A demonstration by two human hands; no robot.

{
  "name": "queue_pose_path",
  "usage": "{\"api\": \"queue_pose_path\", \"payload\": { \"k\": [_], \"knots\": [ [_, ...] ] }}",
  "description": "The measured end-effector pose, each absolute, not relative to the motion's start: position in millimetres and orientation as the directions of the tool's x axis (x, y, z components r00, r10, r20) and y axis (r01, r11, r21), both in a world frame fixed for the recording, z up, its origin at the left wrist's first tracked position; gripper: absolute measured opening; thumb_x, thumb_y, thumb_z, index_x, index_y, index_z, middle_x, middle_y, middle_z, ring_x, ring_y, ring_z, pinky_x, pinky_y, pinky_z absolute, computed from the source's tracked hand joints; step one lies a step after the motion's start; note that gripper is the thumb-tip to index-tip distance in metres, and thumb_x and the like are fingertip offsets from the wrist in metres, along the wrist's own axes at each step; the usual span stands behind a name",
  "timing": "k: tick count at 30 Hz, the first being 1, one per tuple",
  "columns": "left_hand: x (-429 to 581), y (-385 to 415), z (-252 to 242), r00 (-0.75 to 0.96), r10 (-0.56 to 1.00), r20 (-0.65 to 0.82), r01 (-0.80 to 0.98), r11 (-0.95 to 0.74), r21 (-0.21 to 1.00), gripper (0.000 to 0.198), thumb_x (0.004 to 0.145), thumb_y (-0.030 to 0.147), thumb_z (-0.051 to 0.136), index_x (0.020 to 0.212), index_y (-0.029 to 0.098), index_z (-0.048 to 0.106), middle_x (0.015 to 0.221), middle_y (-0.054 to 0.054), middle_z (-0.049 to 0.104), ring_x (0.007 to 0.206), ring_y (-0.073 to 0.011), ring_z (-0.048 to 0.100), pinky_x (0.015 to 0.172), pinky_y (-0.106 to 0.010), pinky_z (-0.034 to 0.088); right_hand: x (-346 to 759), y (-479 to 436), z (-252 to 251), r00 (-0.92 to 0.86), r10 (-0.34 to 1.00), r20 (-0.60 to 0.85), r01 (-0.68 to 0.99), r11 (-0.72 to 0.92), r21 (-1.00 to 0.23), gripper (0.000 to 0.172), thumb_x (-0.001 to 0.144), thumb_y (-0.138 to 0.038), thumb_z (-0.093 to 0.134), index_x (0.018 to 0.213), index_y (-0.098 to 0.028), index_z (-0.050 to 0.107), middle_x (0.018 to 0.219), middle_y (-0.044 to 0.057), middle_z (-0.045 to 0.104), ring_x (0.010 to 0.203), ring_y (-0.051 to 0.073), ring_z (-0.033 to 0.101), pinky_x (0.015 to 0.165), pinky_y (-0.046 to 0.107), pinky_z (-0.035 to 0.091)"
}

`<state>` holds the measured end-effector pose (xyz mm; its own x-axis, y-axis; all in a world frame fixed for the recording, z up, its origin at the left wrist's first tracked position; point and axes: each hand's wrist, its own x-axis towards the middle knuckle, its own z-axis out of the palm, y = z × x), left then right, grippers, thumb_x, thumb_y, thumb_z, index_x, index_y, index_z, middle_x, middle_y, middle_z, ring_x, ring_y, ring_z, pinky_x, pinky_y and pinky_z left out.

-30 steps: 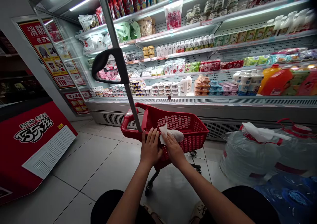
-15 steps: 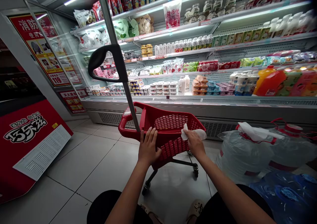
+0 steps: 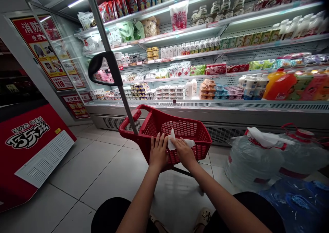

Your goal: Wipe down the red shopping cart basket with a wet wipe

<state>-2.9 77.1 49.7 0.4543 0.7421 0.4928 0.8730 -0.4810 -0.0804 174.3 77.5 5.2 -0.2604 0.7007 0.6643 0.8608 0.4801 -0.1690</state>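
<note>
A small red shopping cart with a perforated plastic basket stands before me. My left hand lies flat with fingers stretched over the near rim, close to the cart's handle. Just to its right, my right hand presses a white wipe against the same near rim. Part of the wipe sticks up above the fingers, and another part trails to the right. A grey pole with a black looped grip rises from the handle end of the cart.
A refrigerated display full of dairy and drinks runs behind the cart. On the right stand large wrapped water bottles with a white cloth on top, and blue water bottles. A red freezer is at the left.
My right hand has slid left along the near rim with the wipe, coming close to my left hand. The cart and its pole have shifted slightly left. My left hand stays on the rim.
</note>
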Motion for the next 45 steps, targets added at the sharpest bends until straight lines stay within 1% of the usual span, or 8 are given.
{"api": "queue_pose_path", "payload": {
  "k": [4, 13, 17, 22, 27, 33, 38, 45],
  "knots": [
    [-23, 77, 52, 0.513, 0.711, 0.481, 0.841, -0.528, -0.117, 0.082, 0.084, 0.023, 0.059, 0.162, 0.02, 0.035, 0.173, -0.005, 0.023, 0.162, -0.0265, 0.015, 0.133, -0.054, 0.006, 225, 70, -11, -0.212, 0.729, 0.651, 0.899, 0.406, -0.163, 0.077, 0.085, -0.001, 0.039, 0.16, -0.021, 0.04, 0.139, 0.009, 0.067, 0.132, 0.024, 0.059, 0.121, 0.049, 0.041],
    [-27, 85, 54, 0.509, 0.714, 0.481, 0.844, -0.525, -0.114, 0.083, 0.083, 0.03, 0.063, 0.161, 0.021, 0.037, 0.172, -0.006, 0.026, 0.161, -0.0291, 0.017, 0.132, -0.057, 0.004, 287, 56, -31, 0.025, 0.787, 0.617, 0.947, 0.179, -0.267, 0.07, 0.089, -0.005, 0.038, 0.156, -0.023, 0.046, 0.137, 0.01, 0.067, 0.131, 0.027, 0.059, 0.114, 0.049, 0.048],
    [-22, 87, 55, 0.5, 0.724, 0.475, 0.85, -0.516, -0.108, 0.082, 0.082, 0.033, 0.064, 0.159, 0.019, 0.04, 0.172, -0.007, 0.027, 0.161, -0.0309, 0.017, 0.132, -0.058, 0.003, 235, 67, -23, -0.024, 0.767, 0.641, 0.938, 0.24, -0.252, 0.077, 0.087, 0.0, 0.036, 0.161, -0.021, 0.038, 0.145, 0.01, 0.063, 0.139, 0.026, 0.053, 0.117, 0.049, 0.045],
    [-16, 88, 52, 0.512, 0.715, 0.476, 0.84, -0.531, -0.105, 0.083, 0.081, 0.03, 0.063, 0.159, 0.019, 0.039, 0.171, -0.008, 0.029, 0.161, -0.031, 0.017, 0.132, -0.058, 0.004, 169, 77, -13, -0.222, 0.707, 0.672, 0.897, 0.417, -0.143, 0.085, 0.09, -0.002, 0.037, 0.168, -0.021, 0.011, 0.166, 0.009, 0.041, 0.155, 0.024, 0.032, 0.124, 0.049, 0.036],
    [-18, 88, 51, 0.532, 0.706, 0.467, 0.827, -0.553, -0.106, 0.083, 0.082, 0.03, 0.061, 0.16, 0.018, 0.037, 0.172, -0.007, 0.027, 0.161, -0.0292, 0.016, 0.132, -0.056, 0.002, 208, 76, -19, -0.282, 0.712, 0.643, 0.899, 0.43, -0.083, 0.082, 0.092, -0.002, 0.035, 0.168, -0.026, 0.016, 0.161, 0.008, 0.048, 0.15, 0.022, 0.042, 0.123, 0.049, 0.037],
    [-21, 93, 53, 0.543, 0.701, 0.463, 0.811, -0.58, -0.073, 0.085, 0.083, 0.029, 0.061, 0.162, 0.018, 0.033, 0.173, -0.005, 0.023, 0.162, -0.0273, 0.014, 0.132, -0.054, -0.001, 294, 69, -35, -0.126, 0.787, 0.604, 0.96, 0.25, -0.124, 0.076, 0.092, -0.005, 0.037, 0.164, -0.027, 0.029, 0.147, 0.009, 0.06, 0.137, 0.027, 0.054, 0.114, 0.049, 0.047],
    [-22, 104, 58, 0.531, 0.713, 0.458, 0.821, -0.567, -0.069, 0.085, 0.085, 0.035, 0.061, 0.163, 0.022, 0.03, 0.174, -0.004, 0.02, 0.161, -0.0262, 0.015, 0.132, -0.053, -0.002, 304, 68, -45, -0.02, 0.775, 0.631, 0.976, 0.153, -0.157, 0.076, 0.093, -0.005, 0.035, 0.165, -0.027, 0.028, 0.141, 0.01, 0.061, 0.134, 0.028, 0.055, 0.114, 0.048, 0.047],
    [13, 108, 40, 0.432, 0.783, 0.448, 0.875, -0.485, 0.003, 0.094, 0.078, 0.034, 0.066, 0.162, 0.012, 0.031, 0.172, -0.014, 0.023, 0.16, -0.0346, 0.016, 0.131, -0.053, 0.014, 244, 57, -38, -0.041, 0.748, 0.662, 0.989, 0.126, -0.08, 0.078, 0.093, -0.004, 0.039, 0.167, -0.018, 0.019, 0.14, 0.017, 0.063, 0.133, 0.034, 0.055, 0.115, 0.052, 0.044]
  ]
}}
